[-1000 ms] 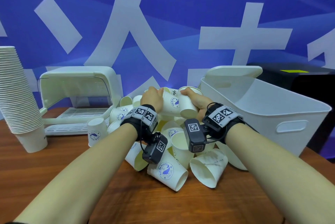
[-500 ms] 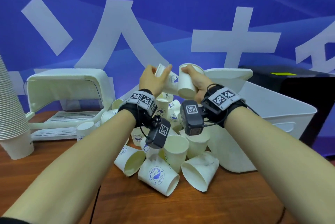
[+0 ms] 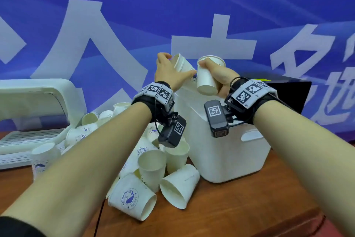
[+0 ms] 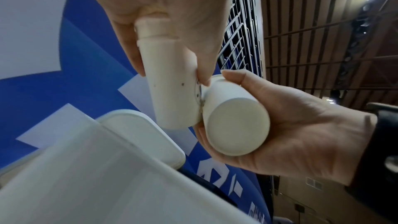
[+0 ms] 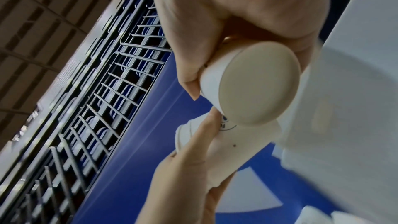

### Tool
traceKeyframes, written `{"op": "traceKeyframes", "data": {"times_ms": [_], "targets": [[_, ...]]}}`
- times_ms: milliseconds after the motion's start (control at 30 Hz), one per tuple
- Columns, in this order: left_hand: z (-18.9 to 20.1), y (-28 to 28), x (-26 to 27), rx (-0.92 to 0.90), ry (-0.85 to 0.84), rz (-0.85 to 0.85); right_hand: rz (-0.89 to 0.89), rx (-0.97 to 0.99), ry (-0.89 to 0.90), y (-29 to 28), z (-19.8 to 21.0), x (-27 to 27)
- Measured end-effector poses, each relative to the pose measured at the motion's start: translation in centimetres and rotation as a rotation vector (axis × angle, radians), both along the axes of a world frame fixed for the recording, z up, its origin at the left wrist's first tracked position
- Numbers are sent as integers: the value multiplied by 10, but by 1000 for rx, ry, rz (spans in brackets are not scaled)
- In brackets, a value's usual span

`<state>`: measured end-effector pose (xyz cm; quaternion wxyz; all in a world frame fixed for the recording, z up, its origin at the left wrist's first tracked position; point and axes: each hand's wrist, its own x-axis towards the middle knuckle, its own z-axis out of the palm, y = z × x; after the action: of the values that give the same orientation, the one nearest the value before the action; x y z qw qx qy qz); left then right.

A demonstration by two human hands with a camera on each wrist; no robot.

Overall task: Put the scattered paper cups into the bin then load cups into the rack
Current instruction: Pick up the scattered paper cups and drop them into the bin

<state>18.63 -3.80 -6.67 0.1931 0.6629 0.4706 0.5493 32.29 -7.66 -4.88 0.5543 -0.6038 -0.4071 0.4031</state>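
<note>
Both hands are up over the white plastic bin [image 3: 226, 152], each wrapped round a paper cup. The left hand [image 3: 169, 72] has its fingers and thumb curled round a tilted white cup [image 3: 182, 65], mouth pointing up and away; a blue round logo shows low on its wall near the thumb, too small to read. The right hand [image 3: 221, 77] grips a second cup [image 3: 206, 75] round its side, mouth up, its flat round base turned back toward the wrist. In the wrist views the two cups touch side to side, right at the fingertips.

Below the left wrist, a heap of the same cups [image 3: 151, 165] lies on the brown wooden table [image 3: 240, 208], tipped every way, pressed against the bin's near wall. The nearest one [image 3: 132, 198], lying on its side, carries a blue whale emblem ringed by words that read roughly "Fell Be Funny"; the lower lettering is unclear. The cups are thin, matte white, tapered, with rolled rims.

The bin beneath the grips is smooth and rounded at the corners, with a slot handle in its side; what is in it is hidden from here. Far out to the left of the left arm sits the white plastic rack [image 3: 32, 114], with a curved hood over a slatted tray. Black bands with square coded tags wrap both wrists. Behind stands a blue banner [image 3: 192, 6] with large white characters.
</note>
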Motion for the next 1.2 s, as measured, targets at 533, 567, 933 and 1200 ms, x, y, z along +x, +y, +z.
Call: {"op": "traceKeyframes", "data": {"times_ms": [533,567,933,1200], "targets": [[-19,2,64,-178,607,-145,-73,-267,-432,-42,-9,68],[-19,-1,64,-189,649,-139,-65,-271,-455,-43,-12,72],[-43,0,65,-269,890,-137,14,-340,-1000,-46,-49,64],[-46,9,62,-319,955,-139,54,-479,-1134,-34,-49,57]]}}
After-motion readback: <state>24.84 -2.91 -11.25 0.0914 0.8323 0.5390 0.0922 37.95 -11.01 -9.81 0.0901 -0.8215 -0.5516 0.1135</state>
